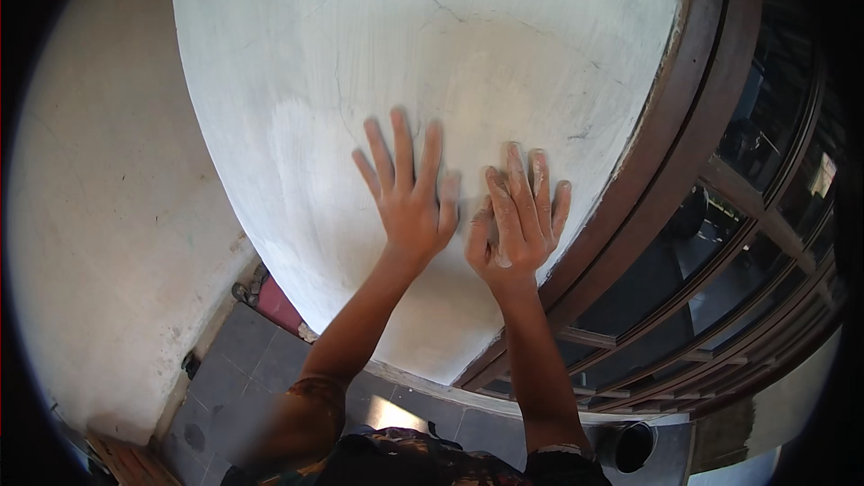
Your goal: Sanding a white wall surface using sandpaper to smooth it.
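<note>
My left hand lies palm down against a white-coated wall, its fingers spread and nothing in it. To its right, my right hand is also at the wall, with fingers slightly bent and apart. Whitish paste or dust coats the right hand's fingers. No object shows in either hand, though both palms are hidden. Thin cracks run across the wall above the hands, and a beige patch of the wall surrounds the right hand.
A brown wooden frame with glass panes borders the wall on the right. Another beige wall stands on the left. Below are grey floor tiles, a dark bucket and a red block-like thing at the wall's foot.
</note>
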Demonstrator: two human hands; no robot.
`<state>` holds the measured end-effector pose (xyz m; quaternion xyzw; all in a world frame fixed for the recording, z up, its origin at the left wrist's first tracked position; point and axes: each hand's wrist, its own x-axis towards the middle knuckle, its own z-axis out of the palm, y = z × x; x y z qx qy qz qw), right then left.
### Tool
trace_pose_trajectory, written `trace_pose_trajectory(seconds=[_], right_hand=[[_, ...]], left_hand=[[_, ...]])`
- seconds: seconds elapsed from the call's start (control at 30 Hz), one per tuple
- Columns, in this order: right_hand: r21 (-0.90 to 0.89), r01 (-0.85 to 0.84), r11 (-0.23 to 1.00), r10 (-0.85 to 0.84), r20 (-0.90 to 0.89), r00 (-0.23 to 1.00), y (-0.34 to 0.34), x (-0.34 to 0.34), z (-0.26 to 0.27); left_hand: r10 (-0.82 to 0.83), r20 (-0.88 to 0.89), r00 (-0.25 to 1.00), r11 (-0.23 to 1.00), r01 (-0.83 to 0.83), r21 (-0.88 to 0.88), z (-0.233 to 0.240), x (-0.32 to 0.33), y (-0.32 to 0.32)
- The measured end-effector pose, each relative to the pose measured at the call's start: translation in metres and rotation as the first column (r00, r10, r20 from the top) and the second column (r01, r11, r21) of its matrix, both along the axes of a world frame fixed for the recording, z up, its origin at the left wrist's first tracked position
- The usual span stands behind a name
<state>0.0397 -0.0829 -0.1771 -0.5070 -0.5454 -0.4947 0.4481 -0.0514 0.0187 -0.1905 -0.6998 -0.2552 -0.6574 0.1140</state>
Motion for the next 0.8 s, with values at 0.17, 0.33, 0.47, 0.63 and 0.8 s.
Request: trace_pose_trajectory(seconds=[0.17, 0.33, 0.47, 0.63, 0.8], right_hand=[[0.027, 0.022, 0.999, -0.022, -0.011, 1.0, 0.001, 0.004, -0.002], [0.022, -0.002, 1.0, 0.002, -0.005, 1.0, -0.001, 0.002, -0.002], [0.011, -0.015, 1.0, 0.015, -0.006, 1.0, 0.002, 0.0, -0.003], [0.047, 0.002, 0.999, -0.001, -0.009, 1.0, 0.0, 0.007, -0.001], [0.058, -0.042, 0.997, 0.042, -0.008, 0.999, 0.0, 0.006, -0.003]], left_hand=[[0.02, 0.065, 0.998, 0.987, -0.03, 0.156, 0.096, 0.011, 0.003], [-0.034, 0.028, 0.999, 0.991, 0.037, -0.128, -0.046, 0.008, -0.011], [0.017, 0.143, 0.99, 0.986, 0.007, -0.167, -0.023, 0.013, -0.017], [0.035, 0.119, 0.992, 0.999, -0.03, -0.042, 0.078, 0.028, -0.019], [-0.011, 0.085, 0.996, 0.993, 0.021, -0.117, -0.02, 0.01, -0.013]])
